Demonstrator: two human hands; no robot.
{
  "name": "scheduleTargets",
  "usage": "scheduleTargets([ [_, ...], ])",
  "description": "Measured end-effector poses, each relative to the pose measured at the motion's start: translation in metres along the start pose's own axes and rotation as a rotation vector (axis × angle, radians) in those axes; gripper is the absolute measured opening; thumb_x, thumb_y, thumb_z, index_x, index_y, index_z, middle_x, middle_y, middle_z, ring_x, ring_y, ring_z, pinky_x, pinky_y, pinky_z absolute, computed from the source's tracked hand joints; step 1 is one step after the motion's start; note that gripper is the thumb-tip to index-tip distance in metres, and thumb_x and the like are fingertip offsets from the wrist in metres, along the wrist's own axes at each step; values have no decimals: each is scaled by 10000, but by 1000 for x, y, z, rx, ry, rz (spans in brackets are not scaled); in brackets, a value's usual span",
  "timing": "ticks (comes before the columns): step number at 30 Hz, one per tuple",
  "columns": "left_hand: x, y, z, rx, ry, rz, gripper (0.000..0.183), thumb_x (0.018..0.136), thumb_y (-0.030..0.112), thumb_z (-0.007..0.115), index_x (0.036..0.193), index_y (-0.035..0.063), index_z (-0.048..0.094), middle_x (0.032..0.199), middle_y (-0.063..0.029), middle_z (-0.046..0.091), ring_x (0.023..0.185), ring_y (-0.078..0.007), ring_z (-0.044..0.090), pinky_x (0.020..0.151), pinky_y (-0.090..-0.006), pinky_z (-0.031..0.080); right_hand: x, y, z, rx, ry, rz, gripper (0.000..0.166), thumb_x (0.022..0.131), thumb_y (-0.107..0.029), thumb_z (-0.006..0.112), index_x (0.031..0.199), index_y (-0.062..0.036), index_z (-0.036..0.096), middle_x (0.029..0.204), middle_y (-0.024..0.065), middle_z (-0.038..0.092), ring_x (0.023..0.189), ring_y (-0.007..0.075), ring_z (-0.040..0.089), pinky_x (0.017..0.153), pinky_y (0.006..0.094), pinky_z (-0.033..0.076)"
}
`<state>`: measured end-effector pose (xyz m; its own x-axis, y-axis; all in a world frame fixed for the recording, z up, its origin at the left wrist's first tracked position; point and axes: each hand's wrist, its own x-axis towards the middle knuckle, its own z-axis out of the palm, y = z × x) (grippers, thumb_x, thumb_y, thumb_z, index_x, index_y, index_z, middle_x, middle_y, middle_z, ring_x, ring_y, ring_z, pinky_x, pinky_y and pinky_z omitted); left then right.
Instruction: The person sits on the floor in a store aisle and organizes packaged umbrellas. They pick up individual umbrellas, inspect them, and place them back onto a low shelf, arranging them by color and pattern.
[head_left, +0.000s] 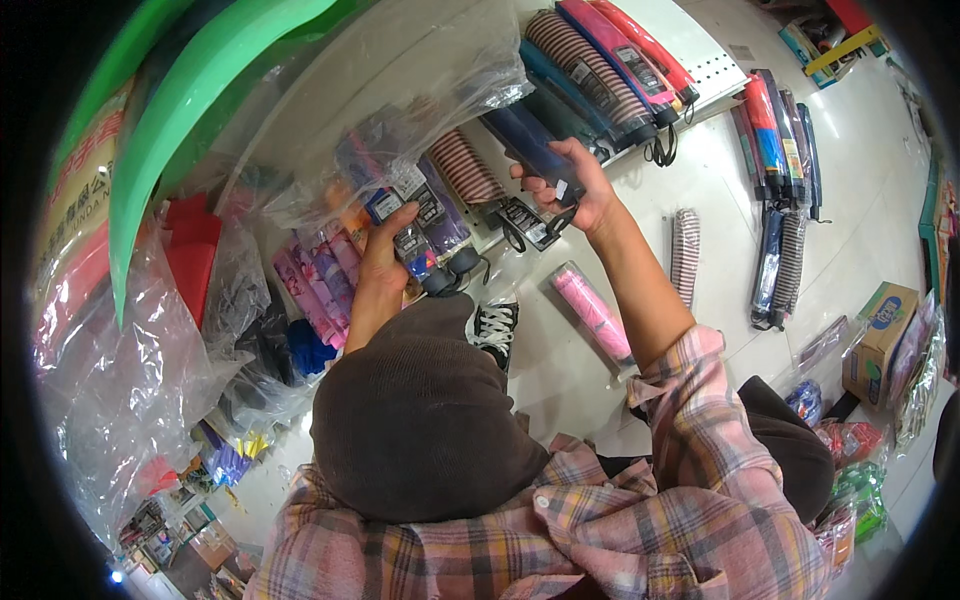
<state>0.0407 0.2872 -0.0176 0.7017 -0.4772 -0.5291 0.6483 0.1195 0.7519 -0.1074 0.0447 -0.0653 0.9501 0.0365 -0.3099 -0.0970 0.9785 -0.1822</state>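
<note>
My right hand (574, 184) grips a dark navy folded umbrella (536, 150) in a transparent sleeve, its wrist strap hanging by my palm. Lower and to the left, my left hand (386, 255) has its thumb over packaged folding umbrellas (424, 217), which have black handles and dark printed tags; its fingers are hidden beneath. Between the hands, a brown-and-white striped umbrella (466, 165) lies on the low shelf with a tag (525, 221) at its end. Several pink and purple floral umbrellas (319, 281) lie left of my left hand.
More umbrellas (592, 71) lie on the white shelf (709, 56). On the tiled floor are a pink packaged umbrella (592, 311), a striped one (685, 255) and a bundle (780, 142). Large plastic bags (142, 360) crowd the left. A cardboard box (881, 337) stands at right.
</note>
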Motion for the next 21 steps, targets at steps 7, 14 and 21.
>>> scheduleTargets([
  [7,3,-3,-2,-11,-21,-19,449,689,10,761,1100,38,581,939,-92,665,818,-232,664,748,-399,575,1,5,2,397,-336,53,592,878,-235,441,1343,92,275,943,166,482,675,166,462,477,235,379],
  [14,-1,-3,5,-8,-7,-58,471,692,20,762,1122,33,568,967,-94,660,838,-235,662,772,-408,571,0,10,-8,479,-373,22,664,839,-230,492,1376,85,259,913,136,468,676,159,446,492,241,379],
  [21,5,-5,-6,5,-15,-31,512,690,17,765,1153,42,549,976,-95,651,852,-246,660,773,-414,570,-1,10,-10,517,-368,27,652,799,-266,468,1334,80,332,890,120,499,661,161,467,511,248,405],
])
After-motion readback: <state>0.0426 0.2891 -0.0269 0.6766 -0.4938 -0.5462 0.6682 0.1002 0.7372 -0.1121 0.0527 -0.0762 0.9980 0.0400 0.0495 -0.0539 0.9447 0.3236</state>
